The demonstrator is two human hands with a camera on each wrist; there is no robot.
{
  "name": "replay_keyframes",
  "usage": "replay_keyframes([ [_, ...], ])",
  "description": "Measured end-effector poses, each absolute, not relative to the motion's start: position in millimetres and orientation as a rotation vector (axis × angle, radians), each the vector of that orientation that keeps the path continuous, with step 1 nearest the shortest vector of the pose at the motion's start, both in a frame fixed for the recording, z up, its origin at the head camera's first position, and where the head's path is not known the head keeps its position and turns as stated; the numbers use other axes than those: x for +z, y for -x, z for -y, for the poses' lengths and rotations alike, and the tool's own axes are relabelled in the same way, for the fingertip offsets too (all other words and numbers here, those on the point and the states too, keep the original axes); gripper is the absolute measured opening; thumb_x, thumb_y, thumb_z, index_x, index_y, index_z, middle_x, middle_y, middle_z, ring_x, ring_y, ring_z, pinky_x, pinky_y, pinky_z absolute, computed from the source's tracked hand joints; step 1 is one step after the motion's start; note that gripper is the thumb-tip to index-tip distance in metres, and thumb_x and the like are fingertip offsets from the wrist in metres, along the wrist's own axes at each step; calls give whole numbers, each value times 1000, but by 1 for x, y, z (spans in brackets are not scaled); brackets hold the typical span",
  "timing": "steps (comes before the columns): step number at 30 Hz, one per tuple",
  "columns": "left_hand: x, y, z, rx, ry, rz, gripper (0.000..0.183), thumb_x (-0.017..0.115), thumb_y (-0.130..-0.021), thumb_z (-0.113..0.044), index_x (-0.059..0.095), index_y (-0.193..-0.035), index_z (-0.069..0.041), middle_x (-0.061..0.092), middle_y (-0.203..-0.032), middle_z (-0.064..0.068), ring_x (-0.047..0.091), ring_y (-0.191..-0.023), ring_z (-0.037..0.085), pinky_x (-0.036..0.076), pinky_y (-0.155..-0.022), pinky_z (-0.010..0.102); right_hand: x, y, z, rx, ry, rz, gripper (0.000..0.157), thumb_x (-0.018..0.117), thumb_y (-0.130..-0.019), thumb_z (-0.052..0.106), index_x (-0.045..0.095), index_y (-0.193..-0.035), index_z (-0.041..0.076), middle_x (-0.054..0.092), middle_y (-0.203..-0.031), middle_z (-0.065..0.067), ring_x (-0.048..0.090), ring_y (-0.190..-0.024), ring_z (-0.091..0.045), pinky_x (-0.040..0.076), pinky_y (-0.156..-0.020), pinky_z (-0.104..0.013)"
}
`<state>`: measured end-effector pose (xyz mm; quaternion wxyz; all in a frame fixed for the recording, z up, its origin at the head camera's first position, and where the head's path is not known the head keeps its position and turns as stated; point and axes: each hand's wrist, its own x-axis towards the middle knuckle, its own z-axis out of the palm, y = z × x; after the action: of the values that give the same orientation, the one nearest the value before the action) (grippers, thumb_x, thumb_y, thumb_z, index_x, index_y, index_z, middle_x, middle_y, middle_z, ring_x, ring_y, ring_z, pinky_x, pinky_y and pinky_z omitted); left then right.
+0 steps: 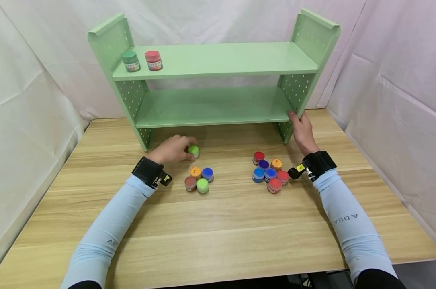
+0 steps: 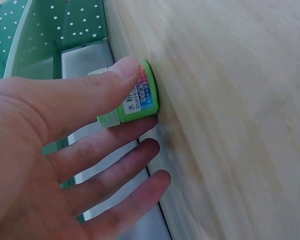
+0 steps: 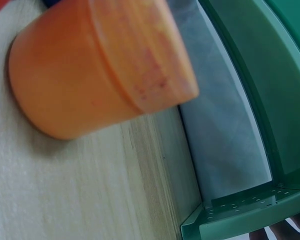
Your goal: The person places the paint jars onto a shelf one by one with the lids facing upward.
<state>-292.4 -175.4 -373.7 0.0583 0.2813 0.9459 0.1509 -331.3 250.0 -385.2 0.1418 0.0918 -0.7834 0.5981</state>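
My left hand (image 1: 176,149) pinches a small paint jar with a light green lid (image 1: 194,150) between thumb and index finger, low over the table. In the left wrist view the jar (image 2: 140,97) shows a printed label, and the other fingers are spread beside it. My right hand (image 1: 303,133) holds the right side panel of a green two-tier shelf (image 1: 218,60), thumb at the panel's front edge; in the right wrist view only some fingertips (image 3: 285,231) show past it. On the upper board stand a dark green jar (image 1: 131,61) and a red jar (image 1: 154,60).
Nearer me, left of centre, sits a cluster of jars with orange, blue, brown and green lids (image 1: 202,186). Several red, blue and orange jars (image 1: 270,174) group near my right wrist; one orange jar (image 3: 75,70) looms close in that wrist view. White cloth (image 1: 402,88) surrounds the wooden table (image 1: 221,233).
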Motion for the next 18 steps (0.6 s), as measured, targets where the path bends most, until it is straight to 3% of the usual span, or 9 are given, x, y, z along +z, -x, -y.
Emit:
replay_keyframes([
  [18, -374, 295, 174, 496, -907, -2909, 36, 74, -82, -27, 62, -112, -11, 60, -83, 1, 52, -68, 16, 42, -58, 29, -386, 331, -250, 1714, -252, 2279, 58, 37, -101, 43, 18, -154, 27, 32, -150, 0, 30, -132, -12, 23, -106, -39],
])
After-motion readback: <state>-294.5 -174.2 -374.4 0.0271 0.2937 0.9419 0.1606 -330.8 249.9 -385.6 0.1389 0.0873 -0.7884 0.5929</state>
